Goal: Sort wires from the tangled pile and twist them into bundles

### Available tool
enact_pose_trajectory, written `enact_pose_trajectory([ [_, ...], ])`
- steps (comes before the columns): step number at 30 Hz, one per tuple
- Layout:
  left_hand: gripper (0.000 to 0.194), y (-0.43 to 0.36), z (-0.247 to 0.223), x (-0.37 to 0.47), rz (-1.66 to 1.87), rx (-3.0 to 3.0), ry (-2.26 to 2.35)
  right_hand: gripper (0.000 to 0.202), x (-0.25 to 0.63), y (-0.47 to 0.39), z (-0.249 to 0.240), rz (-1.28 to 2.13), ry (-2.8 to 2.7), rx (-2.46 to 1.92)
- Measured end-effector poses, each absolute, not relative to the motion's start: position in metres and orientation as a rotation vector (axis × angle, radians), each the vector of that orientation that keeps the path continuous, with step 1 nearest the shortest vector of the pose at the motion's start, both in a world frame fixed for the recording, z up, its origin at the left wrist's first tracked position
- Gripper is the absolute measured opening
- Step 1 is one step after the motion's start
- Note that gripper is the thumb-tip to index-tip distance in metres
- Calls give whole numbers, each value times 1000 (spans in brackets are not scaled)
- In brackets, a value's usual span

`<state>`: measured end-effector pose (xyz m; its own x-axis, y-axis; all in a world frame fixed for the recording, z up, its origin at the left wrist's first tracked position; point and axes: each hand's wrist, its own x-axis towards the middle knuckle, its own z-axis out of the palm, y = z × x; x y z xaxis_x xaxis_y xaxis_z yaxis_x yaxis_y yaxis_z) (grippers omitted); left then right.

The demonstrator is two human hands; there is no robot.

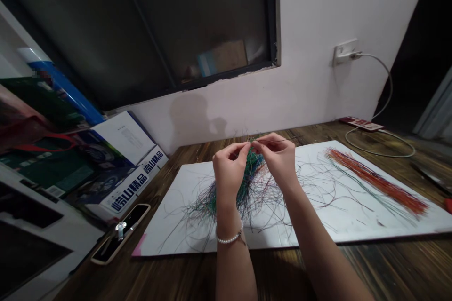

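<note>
My left hand (229,165) and my right hand (278,157) meet above the white board (353,225), each closed in a pinch with the fingertips nearly touching. Between them is the end of a thin wire (280,140), green at the fingertips; a dark length sticks out to the right past my right hand. Beneath and behind my left hand lies a tangled bundle of green, blue and purple wires (243,193), partly hidden by the wrist. Loose single wires (321,188) curl across the board. A neat bundle of orange-red wires (381,181) rests at the board's right side.
Left of the board, a phone (122,235) lies on the wooden table (176,277), a small shiny item on it. Printed boxes (130,183) stand behind it. At the back right, a white cable (391,84) runs from a wall socket (346,51) to a red device (360,123).
</note>
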<state>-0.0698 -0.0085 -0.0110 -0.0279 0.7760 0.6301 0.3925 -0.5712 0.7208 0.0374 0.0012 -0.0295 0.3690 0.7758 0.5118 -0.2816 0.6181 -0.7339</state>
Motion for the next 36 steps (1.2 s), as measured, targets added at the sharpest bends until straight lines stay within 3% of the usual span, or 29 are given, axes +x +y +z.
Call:
enact_pose_trajectory([
  [18, 20, 7, -21, -72, 1366, 1674, 1067, 10, 40, 6, -36, 679, -967, -625],
  [36, 16, 13, -23, -86, 1523, 1631, 1189, 20, 65, 12, -36, 427, -558, -435],
])
